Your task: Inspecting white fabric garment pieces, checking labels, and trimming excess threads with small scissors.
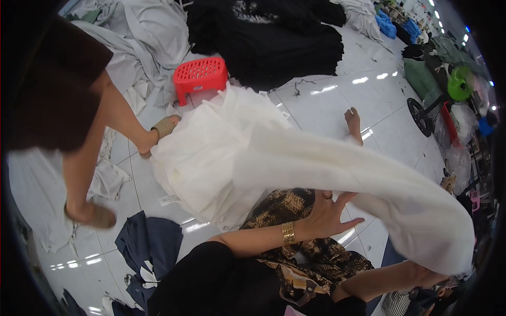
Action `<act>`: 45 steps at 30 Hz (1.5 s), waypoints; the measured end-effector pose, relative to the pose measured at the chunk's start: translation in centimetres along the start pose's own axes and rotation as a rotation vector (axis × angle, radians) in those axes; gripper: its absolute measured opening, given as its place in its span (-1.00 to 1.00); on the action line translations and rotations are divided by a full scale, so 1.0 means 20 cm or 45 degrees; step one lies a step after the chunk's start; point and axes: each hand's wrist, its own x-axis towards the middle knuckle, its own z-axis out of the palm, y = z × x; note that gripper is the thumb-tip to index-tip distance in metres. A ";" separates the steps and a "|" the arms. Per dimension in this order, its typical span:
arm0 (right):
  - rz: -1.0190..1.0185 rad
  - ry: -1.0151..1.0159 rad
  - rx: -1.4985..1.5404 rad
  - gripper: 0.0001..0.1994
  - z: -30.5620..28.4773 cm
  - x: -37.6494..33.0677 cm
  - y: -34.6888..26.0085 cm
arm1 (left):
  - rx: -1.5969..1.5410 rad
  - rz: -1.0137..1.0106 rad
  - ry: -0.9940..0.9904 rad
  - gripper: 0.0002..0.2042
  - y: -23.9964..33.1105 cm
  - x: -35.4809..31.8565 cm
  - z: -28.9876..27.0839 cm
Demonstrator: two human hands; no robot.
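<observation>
A long white cloth (pixel 337 160), slightly blurred, arches through the air from the white fabric heap to the far right. Its right end drapes over my right hand (pixel 424 275), which grips it with fingers mostly hidden by the fabric. My left hand (pixel 329 213), with a gold bracelet (pixel 288 233) on the wrist, is open below the cloth, thumb and fingers apart and nothing in them. The white fabric heap (pixel 203 152) lies on the floor in front of me, small labels showing at its edges.
A red plastic stool (pixel 200 73) stands behind the heap. At left, another person's sandalled foot (pixel 166 126) is beside it. Black fabric (pixel 263 47) lies at the back, a dark blue garment (pixel 149 239) at lower left. Bags and a green plastic container (pixel 460 83) crowd the right.
</observation>
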 end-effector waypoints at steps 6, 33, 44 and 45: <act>0.932 0.053 -0.821 -0.82 -0.65 -0.03 0.39 | -0.187 -0.220 -0.515 -0.70 -0.30 -0.15 0.08; 1.732 -0.411 -0.921 -0.32 -0.76 -1.12 1.01 | 0.145 -0.260 -0.177 -0.79 -0.29 0.05 -0.34; 0.951 -0.775 -0.569 -0.52 0.15 0.26 0.88 | 0.818 0.125 0.343 -0.76 -0.53 0.40 -1.24; 0.860 -0.748 -0.574 -0.54 0.34 0.40 0.81 | 0.911 0.153 0.468 -0.78 -0.47 0.49 -1.36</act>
